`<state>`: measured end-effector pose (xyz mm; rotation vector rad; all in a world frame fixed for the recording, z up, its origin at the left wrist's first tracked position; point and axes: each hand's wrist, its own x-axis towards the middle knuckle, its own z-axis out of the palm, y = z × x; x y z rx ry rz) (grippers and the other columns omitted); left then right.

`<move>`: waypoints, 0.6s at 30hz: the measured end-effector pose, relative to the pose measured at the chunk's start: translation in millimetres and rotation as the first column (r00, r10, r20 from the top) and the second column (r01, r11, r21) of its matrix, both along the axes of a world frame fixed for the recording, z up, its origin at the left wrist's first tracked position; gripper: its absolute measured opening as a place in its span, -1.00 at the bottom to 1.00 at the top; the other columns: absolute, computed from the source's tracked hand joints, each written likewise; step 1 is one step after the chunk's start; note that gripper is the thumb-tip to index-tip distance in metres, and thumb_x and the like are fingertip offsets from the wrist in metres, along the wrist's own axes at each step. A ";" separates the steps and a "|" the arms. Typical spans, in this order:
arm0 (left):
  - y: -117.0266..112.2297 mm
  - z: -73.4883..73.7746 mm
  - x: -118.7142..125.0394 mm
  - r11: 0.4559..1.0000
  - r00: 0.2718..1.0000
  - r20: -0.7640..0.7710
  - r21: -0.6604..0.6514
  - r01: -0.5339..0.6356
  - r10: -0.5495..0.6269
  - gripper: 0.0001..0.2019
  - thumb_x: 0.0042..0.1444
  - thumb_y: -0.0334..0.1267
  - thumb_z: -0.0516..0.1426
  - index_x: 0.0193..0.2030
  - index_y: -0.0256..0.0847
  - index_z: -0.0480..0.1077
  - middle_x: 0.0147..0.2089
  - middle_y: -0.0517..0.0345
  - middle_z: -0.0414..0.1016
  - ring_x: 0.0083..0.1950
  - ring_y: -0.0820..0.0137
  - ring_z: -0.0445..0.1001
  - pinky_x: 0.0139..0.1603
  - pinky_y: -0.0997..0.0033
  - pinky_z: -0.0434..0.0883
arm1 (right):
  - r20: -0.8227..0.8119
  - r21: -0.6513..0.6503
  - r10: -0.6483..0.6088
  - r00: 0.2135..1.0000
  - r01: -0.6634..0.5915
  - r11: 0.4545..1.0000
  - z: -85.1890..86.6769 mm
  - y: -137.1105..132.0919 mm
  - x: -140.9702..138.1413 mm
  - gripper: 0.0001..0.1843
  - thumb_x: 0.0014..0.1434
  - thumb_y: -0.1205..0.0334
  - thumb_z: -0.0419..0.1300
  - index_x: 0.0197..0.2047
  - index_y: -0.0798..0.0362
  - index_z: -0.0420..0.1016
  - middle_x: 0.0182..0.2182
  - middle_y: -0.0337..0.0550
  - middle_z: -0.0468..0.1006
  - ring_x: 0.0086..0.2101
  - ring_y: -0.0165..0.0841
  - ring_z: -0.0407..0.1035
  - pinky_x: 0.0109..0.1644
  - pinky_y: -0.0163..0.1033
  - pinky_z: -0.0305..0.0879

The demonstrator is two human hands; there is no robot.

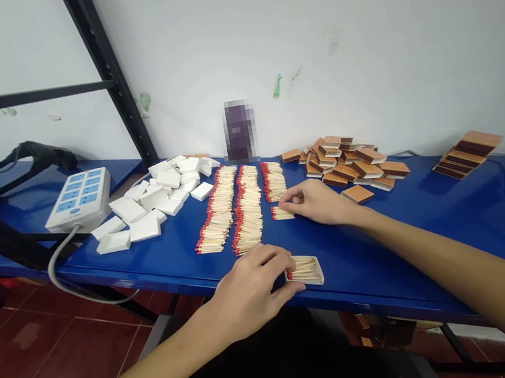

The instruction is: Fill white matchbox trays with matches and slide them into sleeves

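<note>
Near the table's front edge, my left hand grips the left end of a white matchbox tray, thumb on the near side and fingers on the far side. Red-tipped matches lie inside that tray. Farther back, my right hand has its fingers pinched at a small group of matches lying on the table. Just behind it runs a short row of matches. To its left are two longer rows, a middle row and a left row, with red heads facing left.
White empty trays are heaped at the left, beside a power strip. Orange-brown matchbox sleeves are piled at the back right. More sleeves stand stacked farther right. A black shelf post rises at the left; a blurred dark object leans on the wall.
</note>
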<state>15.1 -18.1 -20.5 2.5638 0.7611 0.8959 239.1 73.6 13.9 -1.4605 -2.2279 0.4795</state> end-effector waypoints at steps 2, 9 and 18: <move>0.1 -0.3 -0.1 1.000 1.000 -0.002 0.000 0.000 0.000 -0.84 0.25 -0.21 0.19 -0.12 -0.23 0.40 -0.02 0.01 0.50 -0.02 0.27 0.49 0.03 0.27 0.46 | -0.007 -0.001 0.004 1.000 -0.004 1.000 -0.2 -1.4 0.6 -0.67 0.14 0.08 0.13 -0.34 0.11 0.64 -0.67 -0.29 0.33 -0.59 -0.45 0.09 -0.45 -0.27 0.03; -0.2 -1.5 0.1 1.000 1.000 0.004 0.004 0.003 -0.003 -0.84 0.25 -0.19 0.19 -0.12 -0.23 0.40 -0.02 0.02 0.50 -0.03 0.29 0.49 0.01 0.29 0.46 | -0.008 0.172 -0.048 0.999 0.048 0.984 -16.1 10.3 5.2 -0.61 0.21 0.04 0.09 -0.24 0.13 0.66 -0.62 -0.23 0.43 -0.56 -0.44 0.15 -0.41 -0.28 0.07; -0.4 -1.9 -0.9 1.000 1.000 0.000 -0.003 -0.003 0.003 -0.83 0.25 -0.18 0.19 -0.12 -0.22 0.39 -0.01 0.03 0.49 -0.02 0.29 0.48 0.03 0.29 0.46 | 0.083 0.240 0.001 0.997 -0.021 0.970 -20.3 13.0 2.8 -0.63 0.24 0.12 0.07 -0.28 0.14 0.65 -0.63 -0.22 0.45 -0.60 -0.46 0.16 -0.42 -0.29 0.05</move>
